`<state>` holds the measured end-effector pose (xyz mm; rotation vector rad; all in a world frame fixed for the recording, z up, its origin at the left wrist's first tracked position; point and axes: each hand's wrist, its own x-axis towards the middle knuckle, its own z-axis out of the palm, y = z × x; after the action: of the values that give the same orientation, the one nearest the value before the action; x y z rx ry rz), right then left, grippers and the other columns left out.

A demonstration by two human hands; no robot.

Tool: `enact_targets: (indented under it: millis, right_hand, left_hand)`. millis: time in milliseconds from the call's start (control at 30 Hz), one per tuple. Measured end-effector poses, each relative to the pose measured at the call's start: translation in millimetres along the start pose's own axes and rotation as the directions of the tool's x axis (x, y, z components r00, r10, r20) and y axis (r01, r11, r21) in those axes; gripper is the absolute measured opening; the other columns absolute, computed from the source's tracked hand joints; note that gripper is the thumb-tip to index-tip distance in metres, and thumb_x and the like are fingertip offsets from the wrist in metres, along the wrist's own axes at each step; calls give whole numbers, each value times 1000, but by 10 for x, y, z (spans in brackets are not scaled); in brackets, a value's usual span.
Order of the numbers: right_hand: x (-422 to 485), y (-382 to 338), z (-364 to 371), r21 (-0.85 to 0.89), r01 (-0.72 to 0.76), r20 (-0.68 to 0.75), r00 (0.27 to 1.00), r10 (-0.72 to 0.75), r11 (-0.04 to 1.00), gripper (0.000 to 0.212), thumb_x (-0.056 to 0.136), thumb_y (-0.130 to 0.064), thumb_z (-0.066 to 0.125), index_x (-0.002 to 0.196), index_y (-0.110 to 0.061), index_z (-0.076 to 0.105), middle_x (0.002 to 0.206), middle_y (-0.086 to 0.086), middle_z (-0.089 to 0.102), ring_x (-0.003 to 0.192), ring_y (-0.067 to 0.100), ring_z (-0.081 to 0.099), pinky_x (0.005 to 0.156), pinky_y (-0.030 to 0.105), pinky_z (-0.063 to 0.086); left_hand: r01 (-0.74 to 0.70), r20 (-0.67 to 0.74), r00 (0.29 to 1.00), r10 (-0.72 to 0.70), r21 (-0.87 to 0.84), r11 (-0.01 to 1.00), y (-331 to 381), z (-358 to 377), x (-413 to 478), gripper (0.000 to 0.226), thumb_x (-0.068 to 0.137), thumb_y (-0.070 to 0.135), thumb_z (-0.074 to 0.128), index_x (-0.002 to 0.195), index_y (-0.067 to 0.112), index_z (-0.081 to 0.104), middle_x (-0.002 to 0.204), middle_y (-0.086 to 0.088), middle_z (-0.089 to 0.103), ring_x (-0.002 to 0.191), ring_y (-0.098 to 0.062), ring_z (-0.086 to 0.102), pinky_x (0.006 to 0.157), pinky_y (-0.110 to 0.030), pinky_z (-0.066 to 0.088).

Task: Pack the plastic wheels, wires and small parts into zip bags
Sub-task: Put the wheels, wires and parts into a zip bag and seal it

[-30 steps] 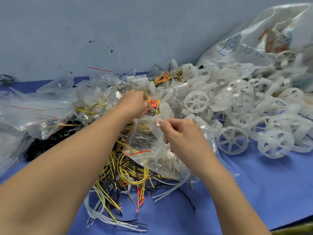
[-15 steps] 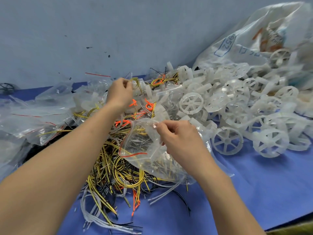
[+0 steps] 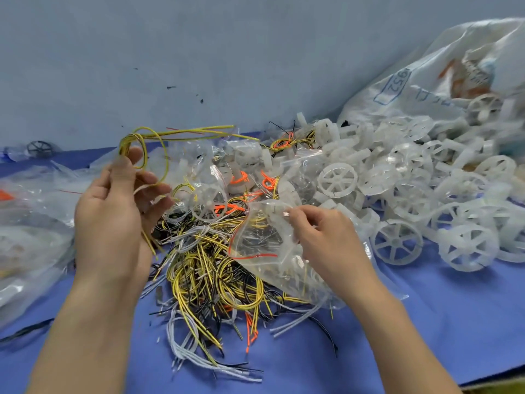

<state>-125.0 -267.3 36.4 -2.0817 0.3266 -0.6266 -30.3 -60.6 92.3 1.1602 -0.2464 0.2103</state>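
Observation:
My left hand (image 3: 113, 214) is raised over the left side of the wire heap and holds a looped yellow wire (image 3: 147, 150), whose ends stream out to the right. My right hand (image 3: 324, 234) pinches the top edge of a clear zip bag (image 3: 261, 237) with a red seal line, holding its mouth agape above the heap. Small parts show dimly inside the bag. Below both hands lies a tangle of yellow, black, white and orange wires (image 3: 210, 274). White plastic wheels (image 3: 397, 243) are piled to the right.
Filled and empty clear bags (image 3: 31, 220) lie at the left on the blue cloth (image 3: 426, 322). A large printed plastic sack (image 3: 426, 81) spills wheels at the back right. A dark wheel (image 3: 39, 149) sits far left by the grey wall.
My left hand has lifted out of the pile, up and to the left, pulling a yellow wire loop free. My right hand keeps its pinch on the bag's edge.

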Motion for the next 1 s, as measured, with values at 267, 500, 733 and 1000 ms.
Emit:
enact_targets:
  millis: [267,500,733,1000]
  right_hand:
    - [-113,-147,138,22,66,-58,996,-64,998,26,99,-33,52,93,-22,74,51,-12,51,51,8,45,50,23,33]
    - [-280,-320,368,-185,184,19,983,-184,965,26,98,-36,47,109,-29,69,90,-10,70,87,14,63,73,39,50]
    - [-411,-431,446,-353,215,-44,968,-245,911,35,96,-38,40,119,-33,66,110,-11,71,95,17,67,70,39,54]
    - [-457,-566,475,-370,198,-113,960,-255,908,28,91,-35,50,108,-29,72,101,-8,74,85,19,69,66,39,56]
  left_hand:
    - [64,569,720,-396,514,855,25,-328,-8,31,87,34,55,110,25,73,62,2,52,62,-14,60,56,-24,53]
    - [-111,614,642,-460,667,737,-218,4,-185,21,98,22,55,94,29,75,62,2,62,48,-11,56,43,-22,44]
    - [213,590,624,-513,503,838,-512,229,-315,32,96,3,49,84,19,74,81,-8,69,75,-18,65,61,-27,53]
    - [590,644,439,-626,319,742,-731,343,-370,34,100,19,40,116,-1,63,107,-21,66,101,-28,63,89,-39,51]
